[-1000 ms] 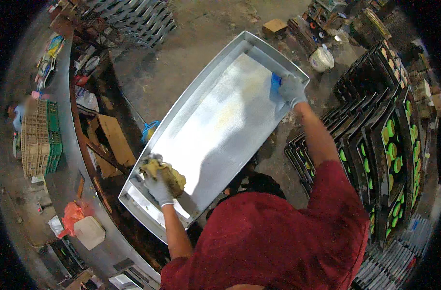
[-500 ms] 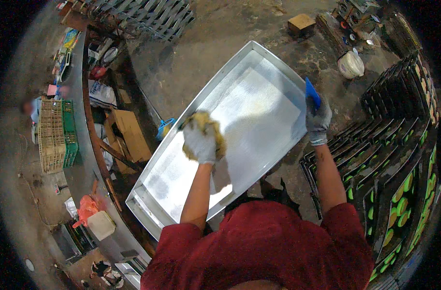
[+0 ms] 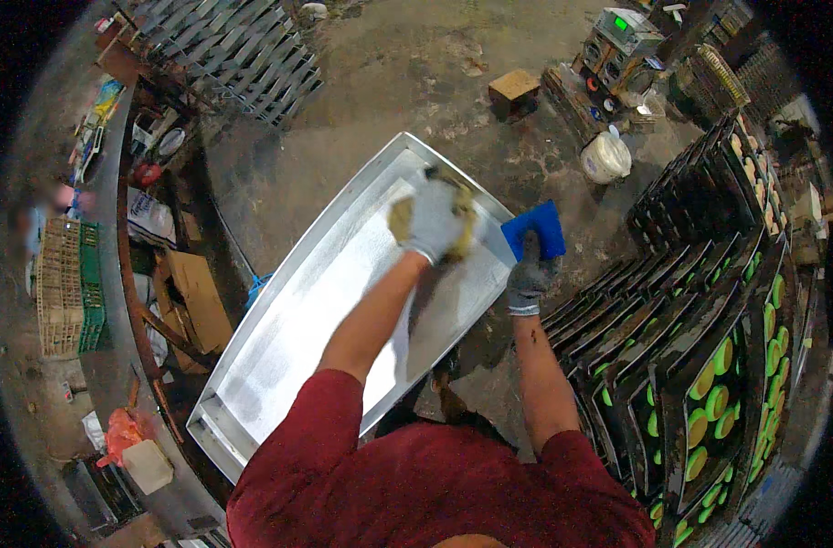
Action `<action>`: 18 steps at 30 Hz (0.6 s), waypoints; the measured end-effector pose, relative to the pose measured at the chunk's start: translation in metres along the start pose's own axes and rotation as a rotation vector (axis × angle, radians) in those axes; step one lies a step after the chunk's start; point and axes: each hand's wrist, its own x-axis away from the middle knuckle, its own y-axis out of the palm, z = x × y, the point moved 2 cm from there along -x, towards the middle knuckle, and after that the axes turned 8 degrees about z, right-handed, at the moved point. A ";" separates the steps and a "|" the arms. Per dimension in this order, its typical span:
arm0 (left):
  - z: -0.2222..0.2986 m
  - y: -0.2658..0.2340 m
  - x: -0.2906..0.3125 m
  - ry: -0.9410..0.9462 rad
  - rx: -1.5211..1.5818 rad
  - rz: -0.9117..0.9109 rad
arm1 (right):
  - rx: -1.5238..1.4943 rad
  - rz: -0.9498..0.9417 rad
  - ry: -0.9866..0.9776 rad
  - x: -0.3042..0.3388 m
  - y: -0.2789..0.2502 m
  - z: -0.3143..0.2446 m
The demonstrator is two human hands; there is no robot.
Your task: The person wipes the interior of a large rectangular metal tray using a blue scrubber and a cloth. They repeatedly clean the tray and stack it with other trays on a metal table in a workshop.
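From my remote seat I see the long metal tray [image 3: 325, 301] lying slantwise over the concrete floor [image 3: 389, 73], its far end toward one o'clock and its near end toward seven o'clock. The left hand [image 3: 432, 222], gloved in white, presses a yellowish rag [image 3: 464, 212] flat against the tray's far end, fingers curled down over the cloth. The right hand [image 3: 529, 274], in a grey glove, is closed on the tray's rim at three o'clock of the left hand, pinning a blue pad [image 3: 539, 228] against the edge. To wipe well, I judge the rag should stay flat and run in long overlapping strokes along the length, reaching into the corners, while the right hand steadies the rim. Racks of dark trays [image 3: 700, 365] with green and yellow rounds stand at four o'clock, close enough to bump.
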 end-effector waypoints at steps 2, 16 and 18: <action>0.021 0.025 0.031 0.122 -0.159 -0.269 | -0.021 0.043 0.064 -0.007 -0.005 0.013; 0.037 -0.109 0.179 0.217 0.347 -0.623 | 0.865 -0.738 -0.106 -0.049 0.019 -0.043; 0.033 -0.185 0.235 -0.012 0.416 -0.649 | 1.362 -1.005 -0.495 -0.028 0.047 -0.073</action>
